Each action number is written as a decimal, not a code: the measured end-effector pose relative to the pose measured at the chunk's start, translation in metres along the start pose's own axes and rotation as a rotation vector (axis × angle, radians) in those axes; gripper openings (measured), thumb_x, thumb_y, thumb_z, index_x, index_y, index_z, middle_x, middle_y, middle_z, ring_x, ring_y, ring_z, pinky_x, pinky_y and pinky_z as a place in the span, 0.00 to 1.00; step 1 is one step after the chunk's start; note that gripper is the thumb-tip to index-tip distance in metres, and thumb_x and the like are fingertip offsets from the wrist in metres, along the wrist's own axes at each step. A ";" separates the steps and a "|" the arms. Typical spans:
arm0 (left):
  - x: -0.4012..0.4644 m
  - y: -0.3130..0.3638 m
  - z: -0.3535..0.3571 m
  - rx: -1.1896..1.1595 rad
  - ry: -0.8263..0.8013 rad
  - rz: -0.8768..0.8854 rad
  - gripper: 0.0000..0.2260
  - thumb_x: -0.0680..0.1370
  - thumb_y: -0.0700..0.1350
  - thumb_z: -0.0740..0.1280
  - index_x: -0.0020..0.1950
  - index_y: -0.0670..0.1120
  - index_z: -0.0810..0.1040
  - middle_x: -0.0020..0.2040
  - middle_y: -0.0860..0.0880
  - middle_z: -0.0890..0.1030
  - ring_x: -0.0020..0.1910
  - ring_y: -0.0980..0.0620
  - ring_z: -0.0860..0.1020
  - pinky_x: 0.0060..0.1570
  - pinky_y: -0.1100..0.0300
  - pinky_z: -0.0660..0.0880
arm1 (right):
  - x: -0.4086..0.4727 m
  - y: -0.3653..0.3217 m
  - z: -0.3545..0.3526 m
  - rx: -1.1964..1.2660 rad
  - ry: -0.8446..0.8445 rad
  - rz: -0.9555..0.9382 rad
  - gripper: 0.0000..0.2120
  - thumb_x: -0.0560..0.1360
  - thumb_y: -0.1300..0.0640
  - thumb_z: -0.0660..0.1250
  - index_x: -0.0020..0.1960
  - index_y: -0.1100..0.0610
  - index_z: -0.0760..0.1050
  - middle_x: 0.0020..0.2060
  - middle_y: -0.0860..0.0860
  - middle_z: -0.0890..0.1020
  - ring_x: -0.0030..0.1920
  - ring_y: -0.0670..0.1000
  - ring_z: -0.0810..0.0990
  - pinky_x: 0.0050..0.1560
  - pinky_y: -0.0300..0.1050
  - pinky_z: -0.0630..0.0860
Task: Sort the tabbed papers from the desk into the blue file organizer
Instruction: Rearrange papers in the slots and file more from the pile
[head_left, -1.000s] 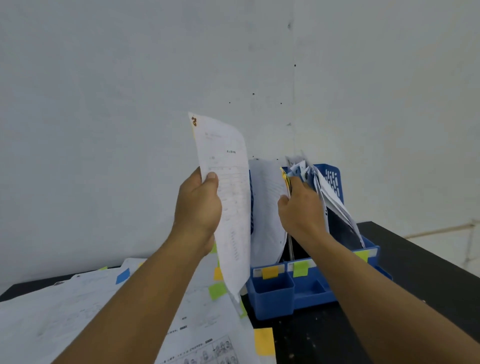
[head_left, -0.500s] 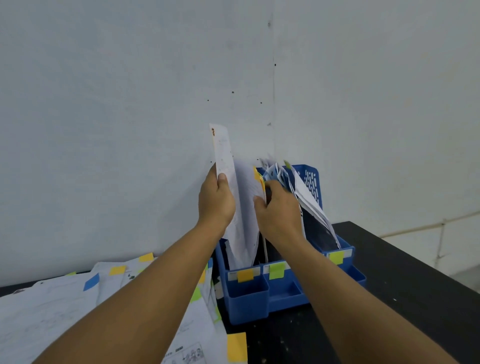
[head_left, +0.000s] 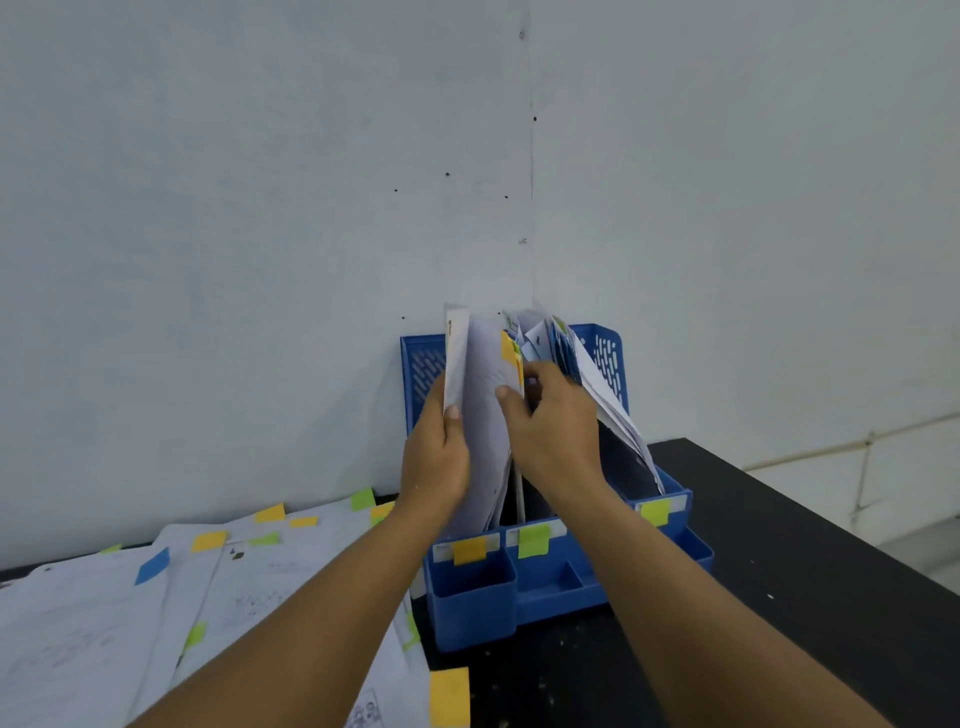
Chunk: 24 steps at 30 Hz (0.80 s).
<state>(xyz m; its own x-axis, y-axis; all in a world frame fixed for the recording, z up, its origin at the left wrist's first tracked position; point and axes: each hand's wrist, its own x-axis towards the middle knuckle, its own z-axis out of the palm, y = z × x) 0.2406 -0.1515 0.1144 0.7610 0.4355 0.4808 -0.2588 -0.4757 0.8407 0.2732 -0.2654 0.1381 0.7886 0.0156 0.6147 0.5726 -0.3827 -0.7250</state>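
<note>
Left hand pinches a white orange-tabbed sheet entering the leftmost slot of the blue plastic file organizer; right hand, fingers curled on filed papers, parts them; released early, the sheet may buckle or misfile.

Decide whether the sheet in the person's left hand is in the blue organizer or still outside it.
Partly in. The sheet stands upright in the blue organizer's leftmost slot, gripped by the left hand; its top edge rises above the organizer's back wall.
</note>
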 end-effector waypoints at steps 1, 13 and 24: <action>-0.006 -0.006 0.001 0.006 0.001 -0.006 0.21 0.85 0.46 0.51 0.78 0.49 0.58 0.71 0.46 0.70 0.68 0.47 0.70 0.62 0.61 0.66 | 0.001 0.001 0.000 0.008 -0.003 0.001 0.11 0.78 0.49 0.68 0.58 0.51 0.75 0.49 0.50 0.80 0.49 0.51 0.79 0.53 0.53 0.79; -0.038 -0.018 -0.043 -0.071 -0.121 -0.197 0.26 0.82 0.51 0.60 0.78 0.55 0.55 0.69 0.54 0.71 0.66 0.52 0.71 0.57 0.60 0.67 | -0.024 -0.010 0.017 -0.086 -0.078 -0.067 0.26 0.74 0.40 0.70 0.67 0.51 0.72 0.60 0.50 0.75 0.53 0.50 0.78 0.50 0.44 0.76; -0.113 -0.068 -0.166 0.282 -0.017 -0.242 0.05 0.77 0.46 0.69 0.51 0.54 0.81 0.48 0.60 0.82 0.49 0.64 0.78 0.45 0.74 0.72 | -0.133 -0.032 0.065 -0.026 -0.129 -0.340 0.17 0.78 0.46 0.68 0.64 0.52 0.75 0.54 0.47 0.76 0.51 0.46 0.76 0.46 0.43 0.76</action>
<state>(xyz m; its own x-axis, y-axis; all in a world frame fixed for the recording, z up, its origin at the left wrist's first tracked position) 0.0730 -0.0415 0.0440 0.7904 0.5498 0.2702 0.1020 -0.5530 0.8269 0.1646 -0.1953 0.0590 0.5768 0.2615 0.7739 0.8024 -0.3590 -0.4767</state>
